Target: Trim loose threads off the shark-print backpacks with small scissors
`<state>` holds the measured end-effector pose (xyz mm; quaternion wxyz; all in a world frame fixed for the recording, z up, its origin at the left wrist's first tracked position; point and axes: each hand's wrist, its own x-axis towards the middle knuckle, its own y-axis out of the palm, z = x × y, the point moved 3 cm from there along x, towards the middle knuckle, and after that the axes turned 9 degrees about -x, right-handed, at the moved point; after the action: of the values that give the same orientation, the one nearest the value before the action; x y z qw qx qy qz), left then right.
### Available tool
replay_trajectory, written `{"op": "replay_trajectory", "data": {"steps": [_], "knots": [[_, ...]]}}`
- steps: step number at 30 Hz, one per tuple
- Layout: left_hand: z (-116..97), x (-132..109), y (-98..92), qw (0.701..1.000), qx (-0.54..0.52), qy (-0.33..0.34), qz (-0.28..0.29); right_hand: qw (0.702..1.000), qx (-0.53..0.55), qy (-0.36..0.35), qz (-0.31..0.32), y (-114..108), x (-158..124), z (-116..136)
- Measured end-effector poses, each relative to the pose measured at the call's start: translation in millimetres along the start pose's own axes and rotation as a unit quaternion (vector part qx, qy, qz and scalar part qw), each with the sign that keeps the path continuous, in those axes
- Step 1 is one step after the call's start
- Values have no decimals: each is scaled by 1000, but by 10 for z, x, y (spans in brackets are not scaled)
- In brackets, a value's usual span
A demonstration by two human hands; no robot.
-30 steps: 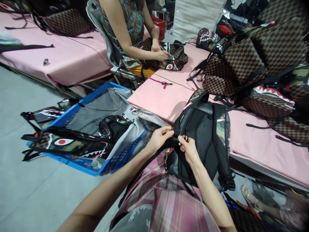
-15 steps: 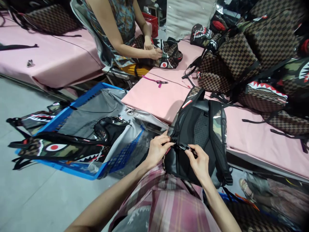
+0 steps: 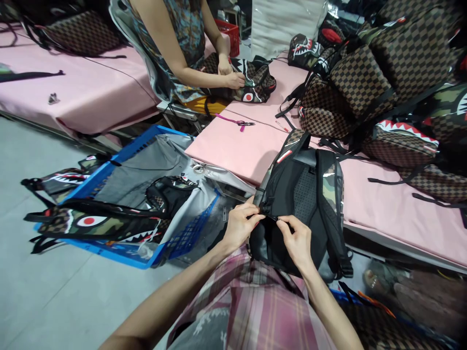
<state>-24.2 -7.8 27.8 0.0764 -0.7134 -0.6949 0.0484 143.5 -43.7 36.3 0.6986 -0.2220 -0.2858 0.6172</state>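
Observation:
A black backpack [image 3: 304, 194] leans back-side up against the pink table's edge, its padded panel and shoulder straps facing me. My left hand [image 3: 242, 223] pinches a black strap [image 3: 270, 217] at the pack's left side. On the same strap, a little to the right, the fingertips of my right hand [image 3: 296, 238] are closed. A short dark stretch of it spans the gap between both hands. Whether a buckle sits there is too small to tell.
Left of me stands a blue crate [image 3: 134, 265] holding shark-print bags. Checkered backpacks [image 3: 408, 63] are heaped on the pink table [image 3: 226, 146], where pink-handled snippers [image 3: 245, 123] lie. Across it, a co-worker's hands [image 3: 233, 78] work on another bag. More bags [image 3: 394, 321] lie low at the right.
My right hand has shifted slightly left, closer to my left hand, and the shiny dark piece at its fingers no longer shows. The view has turned a little.

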Motion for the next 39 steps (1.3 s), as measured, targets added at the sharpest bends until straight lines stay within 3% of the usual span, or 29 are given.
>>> {"op": "replay_trajectory", "data": {"steps": [3, 6, 10, 13, 15, 18, 21, 24, 27, 29, 31, 34, 39], "knots": [[8, -7, 7, 1000, -14, -6, 3, 986, 132, 84, 52, 91, -5, -85], [2, -14, 3, 1000, -17, -9, 3, 965, 224, 115, 77, 149, -19, -135], [6, 3, -11, 999, -22, -43, 8, 950, 275, 142, 31, 138, 15, -189], [84, 51, -28, 989, -75, -119, 34, 976, 205, 69, -18, 172, 128, -138], [160, 91, -54, 970, -149, -184, 48, 991, 133, -19, -3, 269, 229, -55], [235, 138, -116, 925, -264, -267, 56, 988, 97, -118, 35, 455, 361, 44], [220, 160, -185, 905, -305, -291, 56, 982, 142, -113, 47, 600, 444, 51], [180, 146, -224, 936, -239, -254, 46, 972, 222, -12, 75, 716, 465, 2], [174, 64, -262, 987, -33, -154, -22, 955, 273, 77, 85, 767, 437, -4], [170, -28, -285, 988, 103, -71, -89, 954, 273, 107, 68, 757, 420, 17], [159, -107, -285, 978, 170, 3, -123, 956, 262, 121, 57, 739, 416, 38], [133, -108, -244, 970, 217, 70, -87, 960, 247, 118, 57, 740, 444, 46], [52, 1, -186, 932, 351, 79, 28, 975, 194, 106, 24, 724, 389, 92]]}}
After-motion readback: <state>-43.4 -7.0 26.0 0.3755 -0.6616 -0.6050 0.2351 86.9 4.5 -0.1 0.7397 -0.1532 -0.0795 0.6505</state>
